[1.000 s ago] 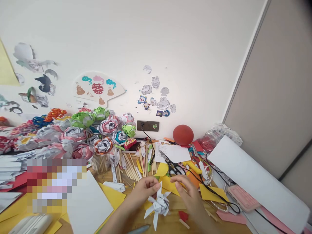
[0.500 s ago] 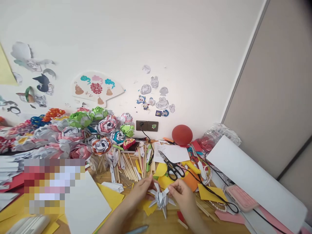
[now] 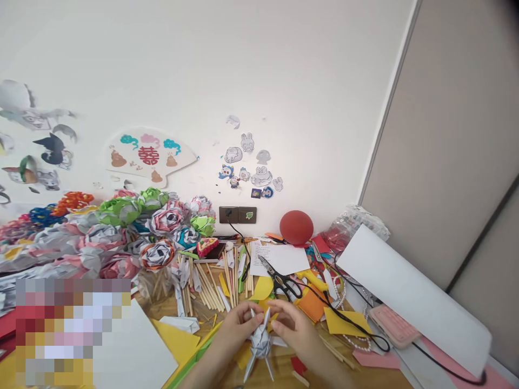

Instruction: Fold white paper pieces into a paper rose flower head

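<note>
A folded white paper origami piece (image 3: 260,341) with several pointed arms sits low in the middle of the view, above the wooden table (image 3: 294,373). From its left side, my left hand (image 3: 243,320) pinches it near an upper point, thumb and fingers closed. My right hand (image 3: 287,322) curls around the upper right point, its thumb and fingertips bent close to the paper. Two of the points stick up between the hands; others hang down toward me. Black-handled scissors (image 3: 279,278) lie just beyond my hands, with yellow paper (image 3: 263,288) beside them.
Paper flowers (image 3: 121,232) are heaped at the left. Wooden sticks (image 3: 208,289) lie behind my left hand. A yellow glue gun (image 3: 314,279) with a black cord, a red balloon (image 3: 296,227), a pink calculator (image 3: 394,325) and a long white roll (image 3: 413,302) occupy the right.
The origami piece has turned, so two points now rise between my hands. My hands have come closer together around it. The whole view has shifted slightly.
</note>
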A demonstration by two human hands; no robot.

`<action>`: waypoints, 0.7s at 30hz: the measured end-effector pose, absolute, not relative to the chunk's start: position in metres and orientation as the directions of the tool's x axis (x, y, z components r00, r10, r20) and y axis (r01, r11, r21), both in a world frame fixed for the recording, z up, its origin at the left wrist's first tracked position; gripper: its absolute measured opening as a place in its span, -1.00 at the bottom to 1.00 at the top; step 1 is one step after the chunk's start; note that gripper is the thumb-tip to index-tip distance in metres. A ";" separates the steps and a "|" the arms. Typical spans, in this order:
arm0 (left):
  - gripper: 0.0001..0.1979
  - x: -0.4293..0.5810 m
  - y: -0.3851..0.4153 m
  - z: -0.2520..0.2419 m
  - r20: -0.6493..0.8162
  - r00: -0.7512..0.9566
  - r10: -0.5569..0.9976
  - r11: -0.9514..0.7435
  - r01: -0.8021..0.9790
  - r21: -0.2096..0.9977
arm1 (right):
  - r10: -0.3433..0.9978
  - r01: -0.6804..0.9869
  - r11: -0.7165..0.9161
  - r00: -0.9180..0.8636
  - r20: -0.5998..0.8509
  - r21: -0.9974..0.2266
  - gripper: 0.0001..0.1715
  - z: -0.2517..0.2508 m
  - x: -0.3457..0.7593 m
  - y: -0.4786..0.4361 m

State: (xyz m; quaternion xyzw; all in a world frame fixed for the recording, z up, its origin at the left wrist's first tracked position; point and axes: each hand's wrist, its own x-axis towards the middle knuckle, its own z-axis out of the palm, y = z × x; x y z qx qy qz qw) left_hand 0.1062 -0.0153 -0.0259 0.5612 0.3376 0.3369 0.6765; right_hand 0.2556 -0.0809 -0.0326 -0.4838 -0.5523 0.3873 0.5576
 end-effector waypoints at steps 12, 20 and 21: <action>-0.68 0.109 -0.037 -0.011 -0.211 0.589 0.780 0.376 -0.172 0.910 | 0.911 0.075 0.376 0.149 0.384 -0.923 -0.94 -0.028 0.255 -0.082; -0.67 0.106 -0.038 -0.004 -0.164 0.554 0.816 0.311 -0.183 0.932 | 0.925 -0.034 0.354 0.158 0.345 -0.935 -0.81 -0.017 0.254 -0.089; -0.66 0.106 -0.040 -0.004 -0.167 0.570 0.805 0.311 -0.165 0.936 | 0.929 -0.042 0.346 0.157 0.336 -0.937 -0.79 -0.015 0.254 -0.090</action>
